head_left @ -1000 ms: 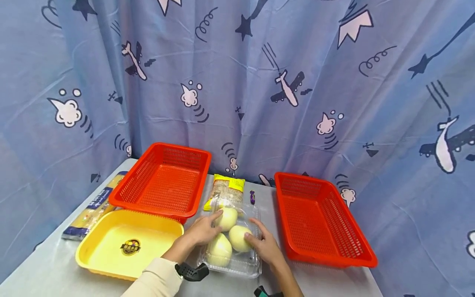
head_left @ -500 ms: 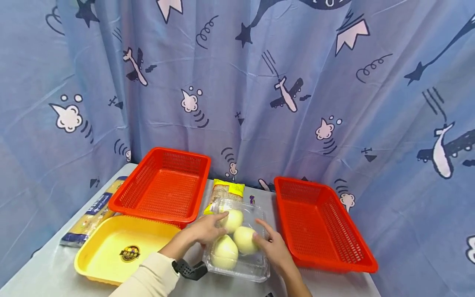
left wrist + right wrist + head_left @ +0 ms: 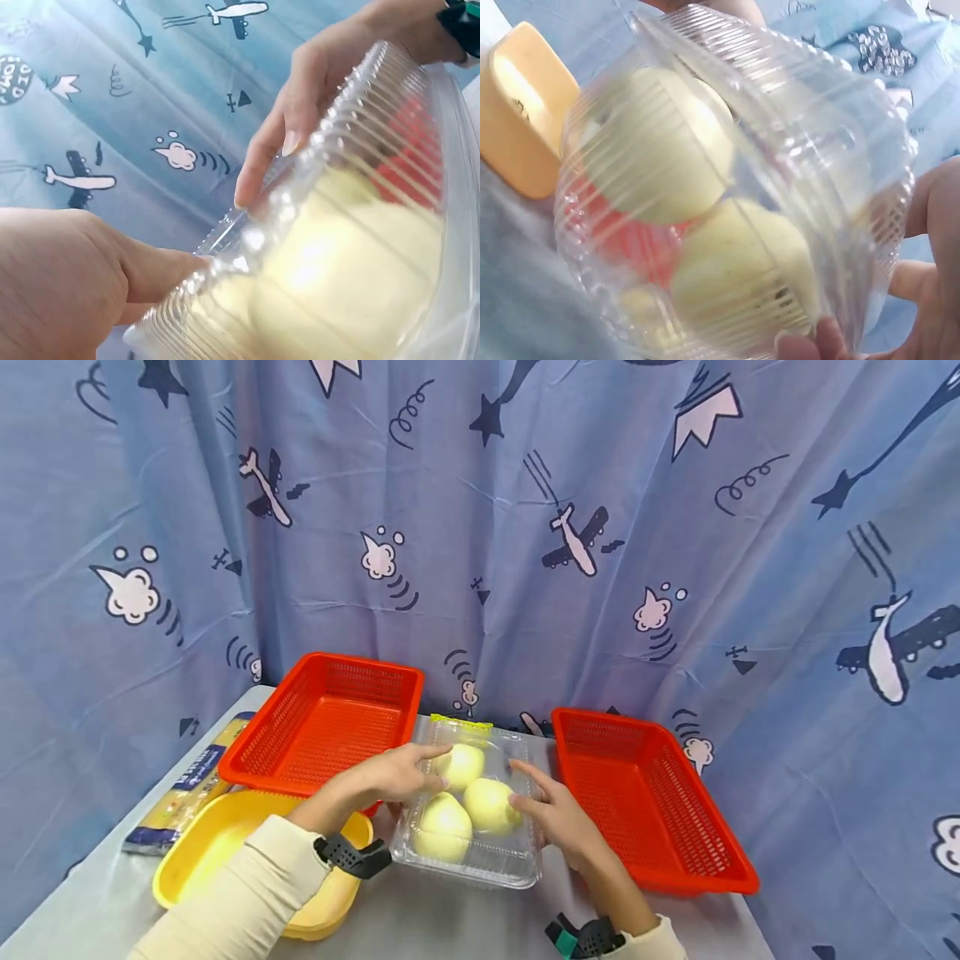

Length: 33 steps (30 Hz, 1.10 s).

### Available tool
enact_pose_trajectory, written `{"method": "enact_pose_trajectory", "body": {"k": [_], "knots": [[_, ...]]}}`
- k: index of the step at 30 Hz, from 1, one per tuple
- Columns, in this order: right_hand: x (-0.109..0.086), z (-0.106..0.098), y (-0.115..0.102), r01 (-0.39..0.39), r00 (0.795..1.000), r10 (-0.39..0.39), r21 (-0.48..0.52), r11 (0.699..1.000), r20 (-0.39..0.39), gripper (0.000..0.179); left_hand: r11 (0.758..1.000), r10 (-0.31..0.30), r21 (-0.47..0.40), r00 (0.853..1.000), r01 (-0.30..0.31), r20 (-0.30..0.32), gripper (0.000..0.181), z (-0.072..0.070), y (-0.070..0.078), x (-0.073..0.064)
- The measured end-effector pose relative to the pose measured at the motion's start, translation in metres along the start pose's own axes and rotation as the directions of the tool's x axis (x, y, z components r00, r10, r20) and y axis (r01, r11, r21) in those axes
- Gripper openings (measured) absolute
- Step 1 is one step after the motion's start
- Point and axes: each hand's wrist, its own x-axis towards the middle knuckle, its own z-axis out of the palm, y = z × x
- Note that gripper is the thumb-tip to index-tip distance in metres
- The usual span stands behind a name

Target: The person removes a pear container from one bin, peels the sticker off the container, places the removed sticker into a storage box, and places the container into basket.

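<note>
A clear plastic fruit box (image 3: pixel 491 870) is held between both hands above the table. Three pale yellow pears (image 3: pixel 442 829) lie inside, seen through the plastic. My left hand (image 3: pixel 393 772) grips the left side of the box, its index finger stretched along the top. On the opposite side my right hand (image 3: pixel 558 814) holds the edge, thumb on the top near one pear. Up close in the left wrist view, the ribbed box wall (image 3: pixel 352 157) tilts between the two hands. The right wrist view shows pears (image 3: pixel 660 146) behind the ribbed plastic. Fingers beneath the box are hidden.
Red baskets stand at the back left (image 3: pixel 330 739) and at the right (image 3: pixel 637 810). A yellow basin (image 3: pixel 198 847) sits front left, partly behind the left forearm. A long yellow-blue package (image 3: pixel 187 789) lies along the left edge. A yellow bag (image 3: pixel 461 722) is mostly hidden behind the box.
Both hands have raised the box of pears off the table, toward the camera. It now covers most of the yellow bag and hides the small purple item.
</note>
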Motion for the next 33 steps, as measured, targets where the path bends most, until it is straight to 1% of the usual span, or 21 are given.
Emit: {"method": "enact_pose_trajectory", "body": {"k": [3,6,10,15,17,19,23,28,33], "knots": [[0.005,-0.001,-0.014,-0.002,1.000,0.002,0.017,1.000,0.025,0.055,0.999,-0.022,-0.045,1.000,0.023,0.011,0.062,-0.012,0.007,-0.002],[0.011,0.002,-0.026,-0.008,0.999,0.006,0.032,0.999,0.049,0.056,0.996,-0.035,-0.082,0.999,0.037,0.031,0.064,-0.025,0.009,-0.004],[0.019,0.008,-0.043,-0.013,0.998,0.011,0.034,0.999,0.061,0.060,0.992,-0.043,-0.116,0.997,0.050,0.060,0.066,-0.043,0.012,-0.005],[0.032,0.017,-0.064,-0.001,0.997,0.001,-0.004,1.000,0.071,0.064,0.992,-0.061,-0.102,0.995,0.068,0.077,0.067,-0.073,0.018,-0.010],[0.037,0.022,-0.070,-0.005,0.997,0.007,-0.017,1.000,0.080,0.064,0.993,-0.064,-0.094,0.993,0.073,0.097,0.067,-0.084,0.018,-0.012],[0.041,0.027,-0.074,-0.001,0.996,0.004,-0.033,0.999,0.089,0.063,0.992,-0.070,-0.099,0.991,0.082,0.117,0.068,-0.093,0.017,-0.014],[0.051,0.035,-0.080,0.022,0.995,-0.016,-0.056,0.998,0.096,0.063,0.988,-0.087,-0.116,0.988,0.103,0.129,0.069,-0.109,0.014,-0.013],[0.066,0.050,-0.089,0.024,0.995,-0.019,-0.056,0.998,0.094,0.065,0.982,-0.126,-0.129,0.987,0.138,0.102,0.071,-0.127,0.007,-0.011],[0.087,0.069,-0.095,0.024,0.994,-0.015,-0.075,0.997,0.107,0.069,0.979,-0.153,-0.123,0.986,0.161,0.071,0.071,-0.145,-0.004,-0.009]]}}
